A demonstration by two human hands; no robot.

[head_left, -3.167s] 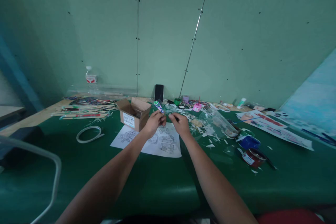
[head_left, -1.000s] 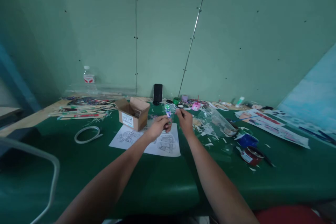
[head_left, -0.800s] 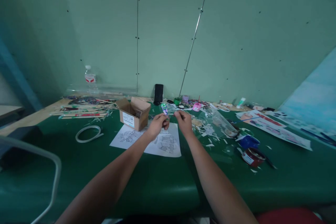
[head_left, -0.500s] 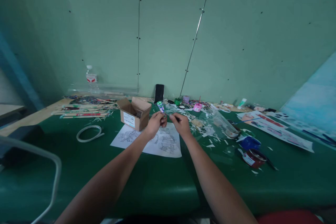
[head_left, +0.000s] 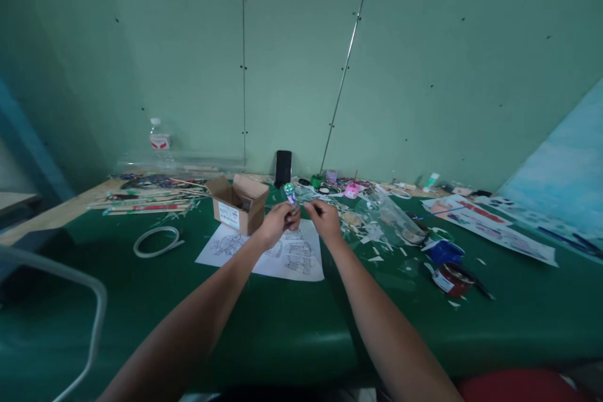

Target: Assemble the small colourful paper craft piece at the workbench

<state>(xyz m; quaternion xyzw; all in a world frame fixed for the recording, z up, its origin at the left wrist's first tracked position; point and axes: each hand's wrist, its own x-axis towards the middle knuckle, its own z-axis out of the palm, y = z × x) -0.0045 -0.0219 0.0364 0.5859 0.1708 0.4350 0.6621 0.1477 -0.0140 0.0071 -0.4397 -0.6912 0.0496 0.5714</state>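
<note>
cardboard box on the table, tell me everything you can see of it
The cardboard box is plain brown, open-topped, with raised flaps. A white label, its print illegible here, is on its front. It stands upright over the back edge of the printed sheet. Its inside is too dim to make out. The left hand is just right of it; contact is unclear.

Left hand [head_left: 279,222]: I'm holding it curled.
Right hand [head_left: 326,220]: I'm hovering it near the left, curled.
Arms [head_left: 377,311]: mine are pointing forward.

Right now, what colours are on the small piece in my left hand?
The small piece is mostly green on top, purple and white below; head view.
</note>
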